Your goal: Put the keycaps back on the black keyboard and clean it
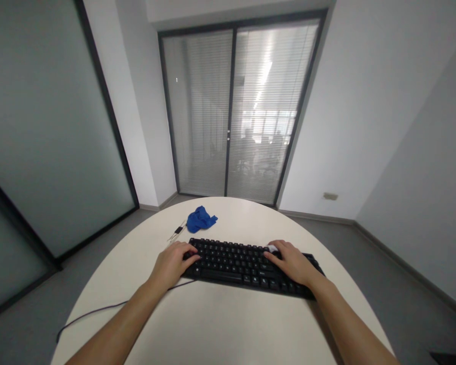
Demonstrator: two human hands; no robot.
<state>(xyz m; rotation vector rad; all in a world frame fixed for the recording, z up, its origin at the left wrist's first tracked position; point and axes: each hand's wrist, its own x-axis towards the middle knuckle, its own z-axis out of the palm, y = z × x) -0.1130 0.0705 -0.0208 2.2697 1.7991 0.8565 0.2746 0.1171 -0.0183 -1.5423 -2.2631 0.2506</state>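
A black keyboard (231,261) lies across the round table, tilted a little down to the right. Its left end is in the grip of my left hand (173,263), with the thumb and forefinger curled over the edge keys. Over the right part of the keys rests my right hand (291,258), its fingers bent. Between its thumb and fingers shows a small white piece (272,248), mostly hidden by the hand; what it is I cannot make out. A crumpled blue cloth (200,219) lies beyond the keyboard's left end.
Beside the cloth lies a small item with a black middle and pale thin ends (178,230). A dark cable (95,311) runs from the keyboard to the left edge of the pale round table (213,329). Glass doors with blinds (201,116) stand behind.
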